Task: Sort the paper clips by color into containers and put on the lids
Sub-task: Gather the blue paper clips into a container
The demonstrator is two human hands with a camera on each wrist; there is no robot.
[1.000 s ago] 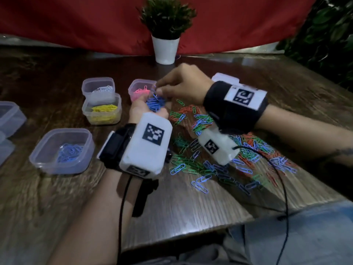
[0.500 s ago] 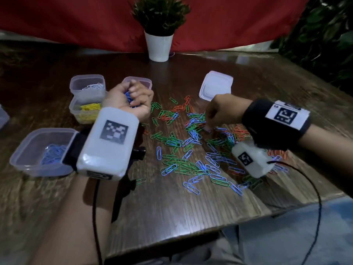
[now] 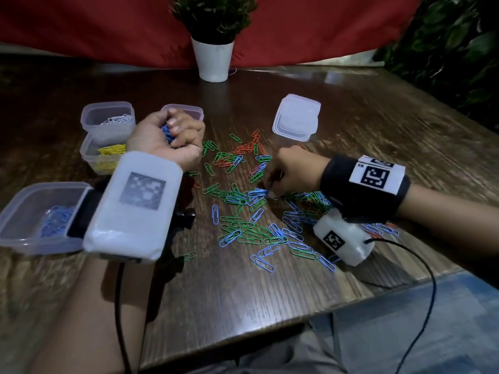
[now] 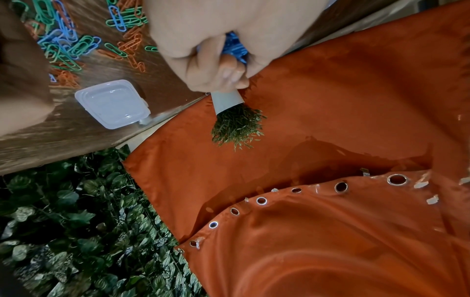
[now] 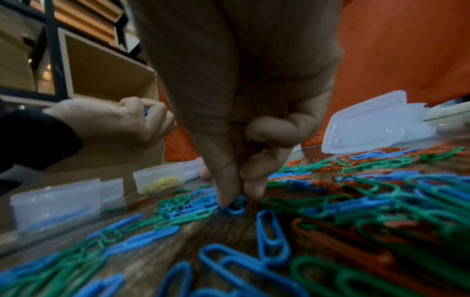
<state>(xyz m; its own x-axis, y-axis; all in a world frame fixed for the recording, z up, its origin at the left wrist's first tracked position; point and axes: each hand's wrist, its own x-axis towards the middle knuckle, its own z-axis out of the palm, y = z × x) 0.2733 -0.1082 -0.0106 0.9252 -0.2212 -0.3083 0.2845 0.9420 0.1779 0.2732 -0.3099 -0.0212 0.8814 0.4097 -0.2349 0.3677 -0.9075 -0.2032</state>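
Left hand (image 3: pixel 167 139): I keep it fisted around a bunch of blue clips (image 4: pixel 235 48), raised near the far-left tubs.
Right hand (image 3: pixel 290 174): my fingertips (image 5: pixel 229 193) pinch a blue clip (image 5: pixel 235 209) in the loose pile (image 3: pixel 251 211), table centre.
Blue tub (image 3: pixel 40 217): near left, lid off.

- Two hands: left hand (image 3: pixel 168 139), right hand (image 3: pixel 293 171).
- Four open containers beside the left hand: blue-clip container (image 3: pixel 40 217), yellow-clip container (image 3: pixel 93 155), white-clip container (image 3: pixel 108 120), pink container (image 3: pixel 189 110).
- One stack of lids (image 3: pixel 295 117) beyond the right hand.
- One potted plant (image 3: pixel 214 36).
- Loose clips (image 3: pixel 243 220) on the counter (image 3: pixel 243 306): too many to count.
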